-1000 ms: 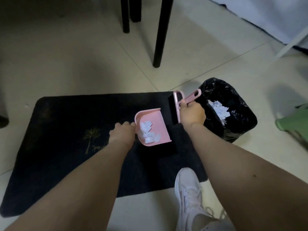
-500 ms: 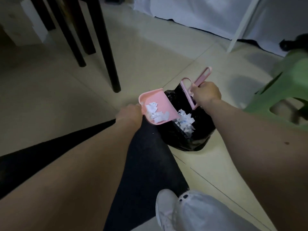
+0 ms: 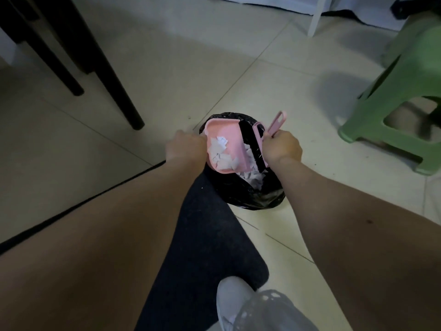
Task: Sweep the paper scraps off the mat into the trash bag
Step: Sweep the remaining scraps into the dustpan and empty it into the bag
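My left hand (image 3: 185,149) grips the handle of a pink dustpan (image 3: 229,137), held directly over the open black trash bag (image 3: 257,194). White paper scraps (image 3: 220,152) lie in the pan. More scraps (image 3: 254,179) sit inside the bag below it. My right hand (image 3: 281,148) grips the handle of a pink brush (image 3: 274,124), whose black bristles stand against the pan's right edge. The dark mat (image 3: 202,235) runs under my arms toward the bag.
Black furniture legs (image 3: 112,89) stand on the tiled floor at the left. A green plastic stool (image 3: 401,96) is at the right, a white post (image 3: 316,17) behind it. My white shoe (image 3: 232,299) rests at the mat's near corner.
Both hands carried the dustpan and brush off the mat to above the bag. The brush has come in against the pan's right edge. The view turned toward the bag.
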The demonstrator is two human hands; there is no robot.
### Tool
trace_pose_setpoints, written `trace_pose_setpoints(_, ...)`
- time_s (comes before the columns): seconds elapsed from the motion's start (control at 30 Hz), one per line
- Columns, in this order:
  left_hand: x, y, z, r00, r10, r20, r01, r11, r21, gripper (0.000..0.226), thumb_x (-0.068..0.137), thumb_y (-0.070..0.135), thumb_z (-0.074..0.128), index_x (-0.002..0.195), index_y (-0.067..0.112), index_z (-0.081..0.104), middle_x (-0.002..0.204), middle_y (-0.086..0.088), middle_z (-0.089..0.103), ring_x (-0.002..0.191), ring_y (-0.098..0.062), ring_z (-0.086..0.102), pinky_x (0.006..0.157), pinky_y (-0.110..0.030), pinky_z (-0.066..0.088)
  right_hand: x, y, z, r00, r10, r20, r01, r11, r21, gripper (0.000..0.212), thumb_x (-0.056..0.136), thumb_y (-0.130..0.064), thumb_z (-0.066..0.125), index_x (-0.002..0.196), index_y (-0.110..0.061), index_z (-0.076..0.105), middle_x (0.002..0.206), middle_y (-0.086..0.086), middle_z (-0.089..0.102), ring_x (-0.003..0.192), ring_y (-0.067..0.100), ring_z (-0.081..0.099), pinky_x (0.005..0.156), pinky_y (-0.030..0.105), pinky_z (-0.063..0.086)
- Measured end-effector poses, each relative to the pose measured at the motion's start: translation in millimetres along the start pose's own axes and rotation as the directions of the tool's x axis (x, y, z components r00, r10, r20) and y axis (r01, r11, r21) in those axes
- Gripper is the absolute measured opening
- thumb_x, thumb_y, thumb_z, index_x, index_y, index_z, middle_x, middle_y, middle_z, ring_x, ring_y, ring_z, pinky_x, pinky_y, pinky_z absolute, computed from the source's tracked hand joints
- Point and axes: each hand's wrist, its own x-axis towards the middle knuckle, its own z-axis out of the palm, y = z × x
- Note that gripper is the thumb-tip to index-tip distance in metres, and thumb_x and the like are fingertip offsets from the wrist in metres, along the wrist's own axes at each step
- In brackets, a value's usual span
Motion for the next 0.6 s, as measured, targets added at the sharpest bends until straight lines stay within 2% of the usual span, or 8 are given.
trace_pose_setpoints(0.1,5,6,-7,0.998,0.040,-0.043,-0.037,0.997,0.070,0.037,0.088,0.005,0.050,0.124,0.014,0.050,0.116,-0.007,0.054,0.113,-0.028,0.047,0.069,-0.034,0.038,1,7,2,1.000,0.023,-0.002,-0.023,1.000,0.013,0.034,0.099,-0.037,0.038,0.093,-0.013,0.061,0.087,0.007,0.059,0.080,0.028,0.054,0.069,0.028,0.037)
trace_pose_setpoints(0.23,8,14,-19,0.986,0.116,-0.117,-0.099,0.985,0.139,0.035,0.088,0.005,0.050,0.122,0.012,0.051,0.118,-0.007,0.054,0.115,-0.029,0.046,0.067,-0.033,0.035,3,10,3,0.999,0.039,0.007,-0.039,0.999,0.027,0.032,0.098,-0.039,0.038,0.081,-0.017,0.054,0.081,0.004,0.056,0.075,0.026,0.051,0.069,0.028,0.037)
trace_pose_setpoints(0.43,5,23,-32,0.934,0.290,-0.211,-0.226,0.933,0.279,0.035,0.086,0.005,0.049,0.120,0.011,0.053,0.116,-0.007,0.055,0.110,-0.027,0.048,0.070,-0.033,0.033,-1,11,3,1.000,0.029,0.001,-0.029,0.999,0.028,0.035,0.099,-0.038,0.036,0.080,-0.015,0.054,0.074,0.002,0.051,0.075,0.027,0.050,0.068,0.028,0.034)
trace_pose_setpoints(0.5,6,24,-32,0.925,0.306,-0.226,-0.232,0.924,0.303,0.035,0.084,0.004,0.052,0.118,0.011,0.054,0.114,-0.007,0.055,0.108,-0.027,0.050,0.070,-0.033,0.035,-1,11,2,0.999,0.032,-0.006,-0.031,0.999,0.031,0.038,0.100,-0.039,0.034,0.080,-0.014,0.053,0.071,0.001,0.049,0.073,0.026,0.047,0.068,0.028,0.034)
trace_pose_setpoints(0.6,2,24,-31,0.941,0.272,-0.201,-0.212,0.938,0.275,0.032,0.084,0.000,0.051,0.115,0.008,0.055,0.112,-0.009,0.057,0.102,-0.028,0.056,0.068,-0.033,0.034,0,11,3,0.999,0.031,-0.028,-0.030,0.999,0.038,0.036,0.099,-0.038,0.036,0.081,-0.014,0.055,0.077,0.004,0.055,0.074,0.027,0.050,0.068,0.028,0.035)
